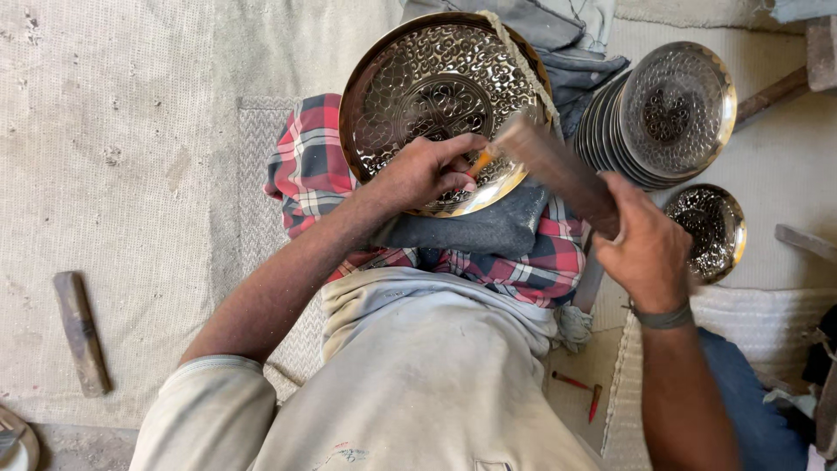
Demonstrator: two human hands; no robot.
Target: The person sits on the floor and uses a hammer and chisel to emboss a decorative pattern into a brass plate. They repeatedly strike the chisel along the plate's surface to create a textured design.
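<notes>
Nearest the lens, at 6 o'clock: torso in a pale grey shirt [427, 392], with a red plaid cloth [309, 166] and a dark grey pad [488, 228] bunched just beyond it. Resting on that pad, at 12 o'clock and tilted toward the viewer: a round brass tray [418, 78], hammered and engraved over nearly the whole visible face, with a central medallion and dimpled ground reaching almost to the rim. Left hand [427, 170] laid on the lower edge of the tray, fingers clenched around a small orange-tipped punch [479, 163] set against the metal near 5 o'clock of the tray. Right hand [645, 249] at 3 o'clock, closed firmly around the handle of a wooden mallet [554, 170], head raised just above and beside the punch, blurred. Judged from surface coverage: patterning largely complete, remaining work apparently confined to the lower rim zone under the left hand; exact extent hidden by the fingers. At 2 o'clock: a stack of similar patterned trays [671, 113] leaning on edge, with a smaller embossed bowl [711, 231] just below. At 9 o'clock on the woven mat [131, 174]: a wooden block [81, 331], well apart from both hands. At 5 o'clock beside the knee: two small red-tipped punches [582, 391].
</notes>
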